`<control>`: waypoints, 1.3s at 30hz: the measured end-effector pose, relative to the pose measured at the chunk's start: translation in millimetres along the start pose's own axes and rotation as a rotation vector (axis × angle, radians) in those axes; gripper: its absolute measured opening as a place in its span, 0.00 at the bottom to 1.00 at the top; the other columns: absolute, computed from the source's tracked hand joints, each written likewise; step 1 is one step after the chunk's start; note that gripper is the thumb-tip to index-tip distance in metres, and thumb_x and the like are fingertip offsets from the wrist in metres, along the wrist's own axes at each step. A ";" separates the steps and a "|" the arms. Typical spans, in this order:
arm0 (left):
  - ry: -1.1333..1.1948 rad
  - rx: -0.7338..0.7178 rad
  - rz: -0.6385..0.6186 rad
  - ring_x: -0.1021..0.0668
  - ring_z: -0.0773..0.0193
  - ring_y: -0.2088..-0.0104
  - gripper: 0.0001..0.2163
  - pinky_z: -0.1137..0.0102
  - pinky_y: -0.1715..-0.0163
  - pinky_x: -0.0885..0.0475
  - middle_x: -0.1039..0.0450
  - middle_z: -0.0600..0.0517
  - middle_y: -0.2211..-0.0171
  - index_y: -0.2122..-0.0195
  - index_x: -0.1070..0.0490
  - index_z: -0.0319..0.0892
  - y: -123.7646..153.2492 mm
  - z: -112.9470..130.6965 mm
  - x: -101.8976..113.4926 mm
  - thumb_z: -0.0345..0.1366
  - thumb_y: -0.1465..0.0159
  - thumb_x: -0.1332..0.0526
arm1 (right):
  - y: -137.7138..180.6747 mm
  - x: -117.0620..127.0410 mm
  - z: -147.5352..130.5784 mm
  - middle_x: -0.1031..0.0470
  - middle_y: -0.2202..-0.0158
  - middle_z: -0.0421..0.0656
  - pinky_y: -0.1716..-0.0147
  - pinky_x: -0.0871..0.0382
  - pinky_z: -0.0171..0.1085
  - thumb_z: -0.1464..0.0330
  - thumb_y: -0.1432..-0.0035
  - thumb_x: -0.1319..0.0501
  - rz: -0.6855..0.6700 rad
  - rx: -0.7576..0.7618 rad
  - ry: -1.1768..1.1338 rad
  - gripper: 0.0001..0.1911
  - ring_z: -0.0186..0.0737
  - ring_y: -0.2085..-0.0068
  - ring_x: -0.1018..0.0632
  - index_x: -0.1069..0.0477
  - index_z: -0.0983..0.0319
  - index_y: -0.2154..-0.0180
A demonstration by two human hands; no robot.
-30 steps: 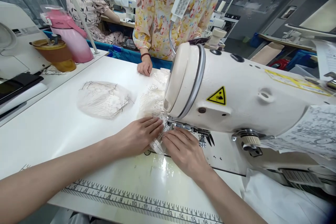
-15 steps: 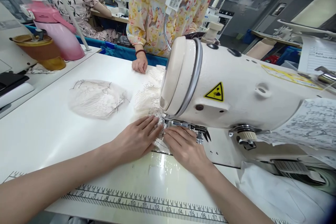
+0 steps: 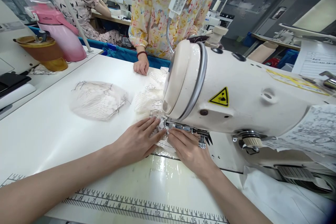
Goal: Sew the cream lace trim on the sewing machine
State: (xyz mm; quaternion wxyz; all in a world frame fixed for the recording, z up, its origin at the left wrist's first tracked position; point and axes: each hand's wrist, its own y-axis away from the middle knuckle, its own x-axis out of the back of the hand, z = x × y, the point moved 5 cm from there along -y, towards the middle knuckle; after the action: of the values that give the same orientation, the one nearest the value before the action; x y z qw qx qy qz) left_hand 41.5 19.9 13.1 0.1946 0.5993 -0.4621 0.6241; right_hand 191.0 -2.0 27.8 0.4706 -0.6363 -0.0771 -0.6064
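My left hand (image 3: 136, 140) lies flat on the white table (image 3: 52, 129), fingers stretched out and pressing a strip of white lace (image 3: 161, 136) just left of the presser foot (image 3: 202, 139). My right hand (image 3: 190, 148) lies flat beside it, fingertips on the same lace right in front of the foot. The cream sewing machine (image 3: 236, 94) arches over both hands, and its head hides the needle. More sewn lace (image 3: 148, 99) trails away behind the machine head.
A bundle of lace pieces (image 3: 98, 99) lies on the table to the left. A pink jug (image 3: 59, 29) and an amber container (image 3: 43, 49) stand far left. A person in a floral dress rests a hand (image 3: 141, 65) on the far edge. A printed ruler (image 3: 136, 210) runs along the near edge.
Both hands have slid the lace a little forward toward the presser foot; less of the strip shows in front of it. The camera view shifted slightly.
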 end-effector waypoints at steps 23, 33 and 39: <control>0.168 -0.118 0.099 0.23 0.58 0.48 0.12 0.61 0.45 0.28 0.25 0.44 0.51 0.58 0.28 0.35 -5.5 -0.6 11.6 0.27 0.32 0.51 | 1.9 -6.0 -6.5 0.22 0.54 0.45 0.54 0.30 0.36 0.81 0.41 0.44 -0.033 -0.013 0.004 0.14 0.38 0.51 0.24 0.27 0.65 0.55; 0.098 -0.105 0.137 0.23 0.60 0.53 0.10 0.61 0.48 0.31 0.23 0.48 0.55 0.60 0.29 0.40 -4.9 -7.5 18.1 0.28 0.33 0.49 | -2.4 -8.8 -13.7 0.21 0.59 0.41 0.53 0.32 0.35 0.80 0.42 0.43 0.012 0.000 -0.014 0.11 0.36 0.52 0.25 0.28 0.62 0.60; 0.037 -0.263 0.291 0.32 0.69 0.76 0.13 0.68 0.67 0.35 0.33 0.57 0.78 0.76 0.34 0.42 -3.5 -5.8 32.4 0.27 0.33 0.47 | -9.2 2.6 -19.4 0.23 0.65 0.40 0.47 0.34 0.41 0.79 0.41 0.43 0.056 0.026 -0.098 0.08 0.36 0.57 0.23 0.29 0.62 0.64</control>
State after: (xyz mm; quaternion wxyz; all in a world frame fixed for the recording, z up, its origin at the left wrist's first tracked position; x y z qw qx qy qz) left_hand 34.4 16.3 45.3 0.1873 0.4842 -0.6176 0.5908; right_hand 171.9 -11.6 31.2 0.4914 -0.6609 -0.0899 -0.5600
